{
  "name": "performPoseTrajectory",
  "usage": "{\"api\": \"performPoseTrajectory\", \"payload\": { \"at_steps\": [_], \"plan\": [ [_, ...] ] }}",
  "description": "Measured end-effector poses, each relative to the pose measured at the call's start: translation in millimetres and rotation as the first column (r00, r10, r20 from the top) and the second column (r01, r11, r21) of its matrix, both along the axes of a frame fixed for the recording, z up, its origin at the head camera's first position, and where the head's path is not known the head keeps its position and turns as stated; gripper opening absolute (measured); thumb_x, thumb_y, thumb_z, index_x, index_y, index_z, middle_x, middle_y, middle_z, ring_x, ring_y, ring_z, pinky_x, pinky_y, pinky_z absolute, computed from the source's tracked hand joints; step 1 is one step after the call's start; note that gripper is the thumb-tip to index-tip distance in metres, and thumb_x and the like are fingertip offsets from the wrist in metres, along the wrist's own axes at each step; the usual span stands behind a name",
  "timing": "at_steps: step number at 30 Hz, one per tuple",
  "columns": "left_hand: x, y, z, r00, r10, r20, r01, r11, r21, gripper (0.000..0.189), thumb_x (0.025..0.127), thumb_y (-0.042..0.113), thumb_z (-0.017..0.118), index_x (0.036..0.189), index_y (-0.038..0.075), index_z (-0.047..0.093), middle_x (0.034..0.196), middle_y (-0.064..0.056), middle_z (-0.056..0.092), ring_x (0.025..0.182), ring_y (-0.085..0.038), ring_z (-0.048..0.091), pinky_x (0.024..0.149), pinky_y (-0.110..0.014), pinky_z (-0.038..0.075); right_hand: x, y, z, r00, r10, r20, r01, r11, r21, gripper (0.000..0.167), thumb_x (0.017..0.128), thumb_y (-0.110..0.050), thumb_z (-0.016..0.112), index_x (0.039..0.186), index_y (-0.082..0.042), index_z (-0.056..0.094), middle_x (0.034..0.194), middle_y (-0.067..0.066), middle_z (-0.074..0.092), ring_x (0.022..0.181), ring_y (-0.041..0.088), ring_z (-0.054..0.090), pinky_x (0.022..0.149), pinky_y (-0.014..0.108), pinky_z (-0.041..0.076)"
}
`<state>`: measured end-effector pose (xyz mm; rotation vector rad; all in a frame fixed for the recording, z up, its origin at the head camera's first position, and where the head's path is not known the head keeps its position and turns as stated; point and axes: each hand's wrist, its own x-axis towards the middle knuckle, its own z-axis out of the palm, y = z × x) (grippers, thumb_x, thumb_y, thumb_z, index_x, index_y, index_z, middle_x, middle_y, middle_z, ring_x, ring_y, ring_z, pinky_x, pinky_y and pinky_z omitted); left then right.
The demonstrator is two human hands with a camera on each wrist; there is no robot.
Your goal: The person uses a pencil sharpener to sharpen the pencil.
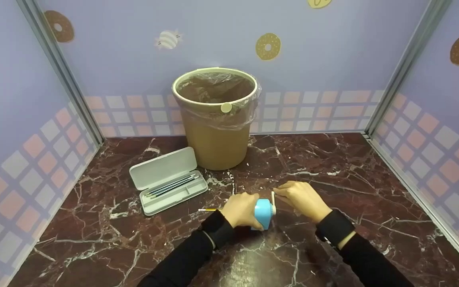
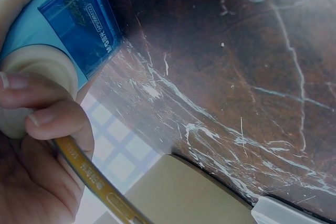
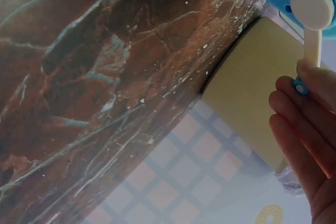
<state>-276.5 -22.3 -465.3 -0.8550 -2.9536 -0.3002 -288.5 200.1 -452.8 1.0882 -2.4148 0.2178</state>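
My left hand (image 1: pixel 240 210) grips a light blue crank pencil sharpener (image 1: pixel 262 213) over the dark marble tabletop. In the left wrist view, its curled fingers also lie around a yellow pencil (image 2: pixel 97 182), whose end at the sharpener's cream front (image 2: pixel 44 64) is hidden behind them. The sharpener's clear blue shavings drawer (image 2: pixel 81 24) has dark bits inside. With thumb and fingers, my right hand (image 1: pixel 303 199) pinches the small blue knob (image 3: pixel 300 87) at the end of the white crank arm (image 3: pixel 313 45).
A grey pencil case (image 1: pixel 163 165) lies open at left with several dark striped pencils (image 1: pixel 173 185) in it. Behind it stands a tan bin (image 1: pixel 217 139) lined with a clear bag. Patterned walls (image 1: pixel 317 59) enclose the marble tabletop (image 1: pixel 94 239) at the back and sides.
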Motion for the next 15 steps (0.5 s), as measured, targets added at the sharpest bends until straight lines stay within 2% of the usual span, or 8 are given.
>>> {"api": "performPoseTrajectory", "payload": {
  "at_steps": [8, 15],
  "plan": [
    [1.6, -1.1, 1.1, 1.000, 0.004, -0.003, -0.004, 1.000, -0.013, 0.067, 0.058, 0.051, 0.095, 0.105, 0.012, 0.067, 0.093, -0.004, 0.075, 0.083, -0.022, 0.073, 0.071, -0.038, 0.059, -6.6, -3, -11.0, 1.000, -0.014, 0.021, 0.013, 0.999, 0.029, 0.014, 0.085, -0.010, 0.078, 0.099, -0.009, 0.081, 0.092, 0.007, 0.080, 0.079, 0.023, 0.076, 0.068, 0.038, 0.061],
    [1.7, -0.1, 0.5, 1.000, 0.003, -0.025, -0.003, 1.000, -0.010, 0.067, 0.057, 0.051, 0.095, 0.103, 0.012, 0.067, 0.092, -0.003, 0.075, 0.082, -0.022, 0.073, 0.071, -0.038, 0.059, -9.2, -3, -21.5, 0.995, -0.009, 0.096, 0.003, 0.998, 0.068, 0.012, 0.085, -0.012, 0.079, 0.097, -0.010, 0.081, 0.088, 0.005, 0.080, 0.076, 0.023, 0.075, 0.065, 0.038, 0.060]
  ]
}}
